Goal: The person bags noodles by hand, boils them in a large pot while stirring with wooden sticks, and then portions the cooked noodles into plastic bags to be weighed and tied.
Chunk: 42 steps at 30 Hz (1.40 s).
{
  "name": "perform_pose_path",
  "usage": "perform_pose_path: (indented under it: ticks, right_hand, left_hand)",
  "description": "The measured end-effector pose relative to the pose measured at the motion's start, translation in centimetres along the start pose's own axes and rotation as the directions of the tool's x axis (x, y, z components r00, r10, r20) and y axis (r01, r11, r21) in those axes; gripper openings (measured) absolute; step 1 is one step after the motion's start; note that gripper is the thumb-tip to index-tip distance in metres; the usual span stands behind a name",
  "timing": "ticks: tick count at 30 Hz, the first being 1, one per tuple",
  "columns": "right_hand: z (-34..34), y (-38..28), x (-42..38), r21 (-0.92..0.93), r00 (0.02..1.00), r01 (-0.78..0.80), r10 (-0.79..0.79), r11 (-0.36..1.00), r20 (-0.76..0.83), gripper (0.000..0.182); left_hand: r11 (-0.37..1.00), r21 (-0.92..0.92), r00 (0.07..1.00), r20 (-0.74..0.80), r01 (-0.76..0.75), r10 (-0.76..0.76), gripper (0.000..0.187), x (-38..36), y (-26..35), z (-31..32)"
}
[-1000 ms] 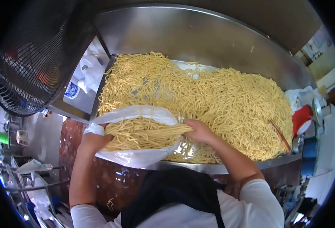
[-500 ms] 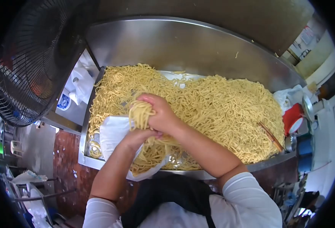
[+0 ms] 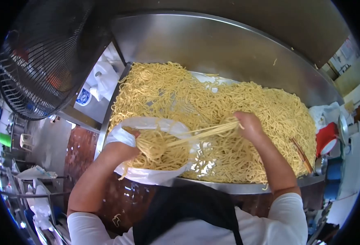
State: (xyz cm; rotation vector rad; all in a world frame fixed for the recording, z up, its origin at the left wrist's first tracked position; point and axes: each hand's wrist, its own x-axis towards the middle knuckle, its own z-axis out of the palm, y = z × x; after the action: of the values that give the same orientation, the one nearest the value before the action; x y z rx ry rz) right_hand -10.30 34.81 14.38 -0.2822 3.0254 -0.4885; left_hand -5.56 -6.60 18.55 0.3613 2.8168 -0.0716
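Observation:
Yellow noodles (image 3: 270,139) lie heaped across a wide metal tray (image 3: 233,188). At its left front, a white plastic bag (image 3: 147,175) stands open with noodles inside. My left hand (image 3: 125,149) grips a bunch of noodles at the bag's left edge, its fingers partly hidden by the bag and noodles. My right hand (image 3: 249,126) is closed on the far end of several noodle strands, which stretch from the bag over the tray.
A large black fan (image 3: 41,77) stands at the left, beside white jugs (image 3: 106,79). Wooden chopsticks (image 3: 301,156) rest on the noodles at the right. Beyond the tray's right end are a red item (image 3: 326,139) and a metal pot (image 3: 321,165).
My hands have parted: the right moved right, drawing strands out, and the left moved left and slightly down. The bag now stands wider open, with more noodles visible in it. The view shifted slightly.

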Motion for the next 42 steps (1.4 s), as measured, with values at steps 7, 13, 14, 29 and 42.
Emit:
perform_pose_path:
  ticks: [7,13,14,29,42]
  right_hand:
    - [-1.2,-0.3,4.1,-0.231,0.941,0.144,-0.061,0.962,0.333,0.043]
    - [1.9,-18.4,5.4,0.594,0.841,0.355,-0.524,0.722,0.135,0.027]
    - [4.0,-21.2,4.3,0.579,0.775,0.53,-0.631,0.62,-0.034,0.027]
    - [6.0,-21.5,8.4,0.511,0.777,0.395,-0.574,0.763,0.257,0.057]
    - [13.6,-10.6,-6.6,0.289,0.989,0.145,-0.138,0.946,-0.043,0.064]
  left_hand:
    - [0.973,-0.186,0.983,-0.094,0.14,-0.16,0.045,-0.2,-4.5,1.4]
    - [0.432,-0.902,0.969,-0.092,0.016,-0.228,0.045,-4.2,-4.6,-1.8]
    - [0.432,-0.901,0.966,-0.092,0.021,-0.24,0.045,-5.1,-4.0,-2.7]
    - [-0.629,-0.718,0.954,-0.217,-0.298,-0.205,0.042,-9.2,-5.3,-0.7]
    - [-0.699,-0.638,0.935,-0.328,-0.323,-0.132,0.064,-9.1,-6.5,1.0]
